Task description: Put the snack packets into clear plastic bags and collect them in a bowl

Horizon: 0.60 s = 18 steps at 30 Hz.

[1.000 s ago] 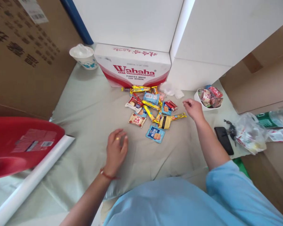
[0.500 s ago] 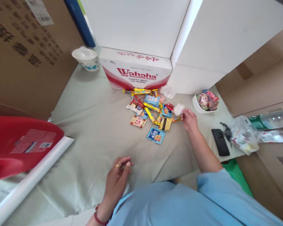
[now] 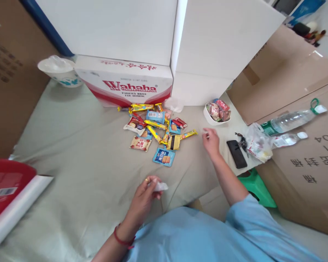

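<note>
Left hand: gripping a white scrap — on the near side of the snack pile.
Right hand: just right of the pile, fingers curled — cannot tell whether they hold anything.
Bowl: right of the pile, holding wrapped snacks.
Box: directly behind the pile.

open cloth left of snacks, carton blocking behind

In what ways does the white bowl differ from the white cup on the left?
The bowl looks plain outside; the cup has a blue-green print. The bowl holds wrapped snacks; the cup holds something crumpled and whitish. Both are white and stand on the cloth.
</note>
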Available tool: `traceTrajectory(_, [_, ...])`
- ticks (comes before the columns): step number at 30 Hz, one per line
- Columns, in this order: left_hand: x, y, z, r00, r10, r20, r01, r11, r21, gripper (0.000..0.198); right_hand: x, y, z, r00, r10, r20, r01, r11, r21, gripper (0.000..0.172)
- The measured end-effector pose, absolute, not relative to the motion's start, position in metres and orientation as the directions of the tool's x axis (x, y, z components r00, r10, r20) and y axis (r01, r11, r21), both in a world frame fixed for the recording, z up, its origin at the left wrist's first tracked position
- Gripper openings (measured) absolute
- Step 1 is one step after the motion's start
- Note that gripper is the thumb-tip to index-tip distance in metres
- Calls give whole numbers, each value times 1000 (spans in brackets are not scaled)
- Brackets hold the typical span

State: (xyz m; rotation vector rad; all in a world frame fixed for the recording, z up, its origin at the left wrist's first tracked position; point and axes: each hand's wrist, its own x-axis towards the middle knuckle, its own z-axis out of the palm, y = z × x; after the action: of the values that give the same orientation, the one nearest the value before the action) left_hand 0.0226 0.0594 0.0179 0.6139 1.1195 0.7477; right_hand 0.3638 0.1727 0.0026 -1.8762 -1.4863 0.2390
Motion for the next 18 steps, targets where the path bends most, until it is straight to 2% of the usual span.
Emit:
traceTrajectory(2, [8,44,14,170,779,-604,-330,622,710,58,406,209,-2,417,823,386,843,-193,-501,45])
traceTrajectory(4, [-7,29,8,94,757,-646,-402,623,671,61,437,235,-8,402,818,412,893,-249,-376,47])
traceTrajectory(6, [-19,17,-1,19,720,-693,-366,650,666,61,457,247,-13,350,854,386,927,-255,-275,41])
traceTrajectory(8, [-26,11,-9,-28,686,-727,-251,699,669,61,468,249,-19,314,877,363,944,-249,-215,37])
traceTrajectory(13, [-26,21,-4,-107,766,-634,10,638,770,65,483,234,-31,331,874,355,940,-274,-202,34])
traceTrajectory(18, [-22,39,7,-34,791,-611,35,612,790,57,505,216,-36,416,850,322,908,-371,-193,31])
